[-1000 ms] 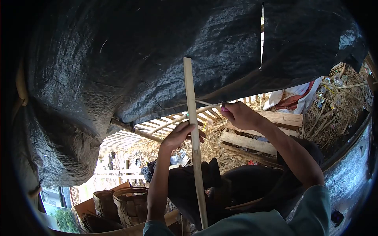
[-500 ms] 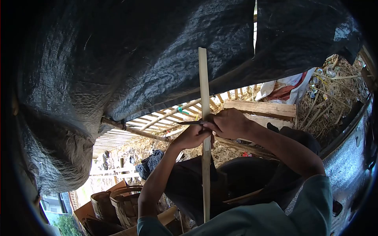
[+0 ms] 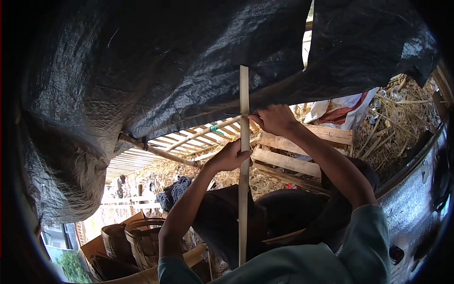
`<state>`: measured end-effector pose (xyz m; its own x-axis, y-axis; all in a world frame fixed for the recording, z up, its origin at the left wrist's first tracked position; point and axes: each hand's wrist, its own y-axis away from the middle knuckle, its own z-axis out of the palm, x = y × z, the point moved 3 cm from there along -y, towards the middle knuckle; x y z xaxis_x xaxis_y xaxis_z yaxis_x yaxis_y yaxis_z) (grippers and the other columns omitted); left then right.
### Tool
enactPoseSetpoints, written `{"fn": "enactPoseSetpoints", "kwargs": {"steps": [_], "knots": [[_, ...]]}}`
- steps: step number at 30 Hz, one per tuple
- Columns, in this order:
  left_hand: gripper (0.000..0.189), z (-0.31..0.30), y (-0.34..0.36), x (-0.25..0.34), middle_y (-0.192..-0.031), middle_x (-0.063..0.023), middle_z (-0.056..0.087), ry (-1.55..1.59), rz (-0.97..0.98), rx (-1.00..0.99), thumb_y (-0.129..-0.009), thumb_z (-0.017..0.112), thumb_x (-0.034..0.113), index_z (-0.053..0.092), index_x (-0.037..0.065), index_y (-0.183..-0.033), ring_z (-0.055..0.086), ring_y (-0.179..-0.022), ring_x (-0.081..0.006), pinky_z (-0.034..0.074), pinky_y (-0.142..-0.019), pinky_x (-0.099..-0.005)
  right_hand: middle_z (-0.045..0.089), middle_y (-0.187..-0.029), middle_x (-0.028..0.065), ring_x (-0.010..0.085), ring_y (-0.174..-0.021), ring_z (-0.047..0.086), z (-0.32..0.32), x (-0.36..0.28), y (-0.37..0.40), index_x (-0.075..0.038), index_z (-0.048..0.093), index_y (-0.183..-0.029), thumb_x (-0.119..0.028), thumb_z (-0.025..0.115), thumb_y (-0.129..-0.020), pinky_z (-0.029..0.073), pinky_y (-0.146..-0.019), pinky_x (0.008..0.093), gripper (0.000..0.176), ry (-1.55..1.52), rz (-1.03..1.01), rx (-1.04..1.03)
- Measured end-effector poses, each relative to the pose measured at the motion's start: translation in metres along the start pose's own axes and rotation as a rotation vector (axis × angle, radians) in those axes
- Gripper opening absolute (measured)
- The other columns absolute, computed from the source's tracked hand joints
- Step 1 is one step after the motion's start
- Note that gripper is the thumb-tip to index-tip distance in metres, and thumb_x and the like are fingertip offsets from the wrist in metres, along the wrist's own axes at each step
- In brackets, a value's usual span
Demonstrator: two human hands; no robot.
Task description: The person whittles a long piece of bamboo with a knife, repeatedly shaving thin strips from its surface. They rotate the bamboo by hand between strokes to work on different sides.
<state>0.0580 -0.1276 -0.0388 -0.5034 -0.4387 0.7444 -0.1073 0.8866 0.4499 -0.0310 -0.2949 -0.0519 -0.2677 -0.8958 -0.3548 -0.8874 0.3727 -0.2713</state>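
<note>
A long pale bamboo strip [image 3: 244, 94] stands lengthwise in front of me, its lower end by my body and its far end up against the dark sheet. My left hand [image 3: 231, 156] is closed round its middle, with the thumb across it. Farther up, my right hand [image 3: 274, 119] is closed on a knife [image 3: 231, 114]. The knife's thin dark blade crosses the strip and pokes out on its left side; its handle is hidden in the fingers.
A black plastic sheet [image 3: 156, 61] hangs low overhead. Wooden boards [image 3: 288, 162] lie beyond my legs, near straw [image 3: 378, 128] and a white-and-red sack [image 3: 338, 111]. Woven baskets [image 3: 142, 244] stand at lower left. A slatted bamboo fence [image 3: 156, 156] runs behind.
My right hand has moved up along the strip with the knife, away from my left hand. The left hand stays closed on the strip. The view has shifted slightly.
</note>
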Motion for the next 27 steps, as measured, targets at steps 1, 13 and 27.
{"fn": "enactPoseSetpoints", "kwargs": {"steps": [1,13,27], "knots": [[0.022,0.000,0.000,-0.004,-0.087,-0.0097,0.064,0.068,-0.050,-0.027,-0.093,0.052,0.017,0.048,-0.001,-0.104,0.065,-0.082,-0.0167,0.051,-0.073,-0.0324,0.064,-0.064,0.0147,0.0331,-0.062,0.065,0.005,0.002,-0.001,-0.008,0.065,-0.077,-0.048,0.044,-0.093,0.053,-0.059,0.0458,0.048,-0.023,-0.014,0.040],[0.032,-0.016,0.006,-0.007,-0.077,-0.0094,0.064,0.033,0.034,0.074,-0.087,0.065,0.026,0.055,-0.002,-0.100,0.065,-0.065,-0.0142,0.052,-0.055,-0.0274,0.058,-0.055,0.0138,0.0337,-0.052,0.061,-0.003,-0.028,0.040,-0.003,0.058,-0.080,-0.039,0.048,-0.095,0.048,-0.049,0.0441,0.040,-0.151,-0.118,-0.042],[0.025,-0.027,0.017,0.006,-0.079,-0.0090,0.066,0.064,0.013,0.061,-0.091,0.059,0.017,0.055,-0.004,-0.105,0.065,-0.067,-0.0150,0.051,-0.060,-0.0267,0.060,-0.056,0.0092,0.0263,-0.053,0.062,-0.026,-0.007,0.038,-0.005,0.064,-0.075,-0.039,0.057,-0.089,0.050,-0.053,0.0381,0.037,-0.034,-0.111,-0.035]]}}
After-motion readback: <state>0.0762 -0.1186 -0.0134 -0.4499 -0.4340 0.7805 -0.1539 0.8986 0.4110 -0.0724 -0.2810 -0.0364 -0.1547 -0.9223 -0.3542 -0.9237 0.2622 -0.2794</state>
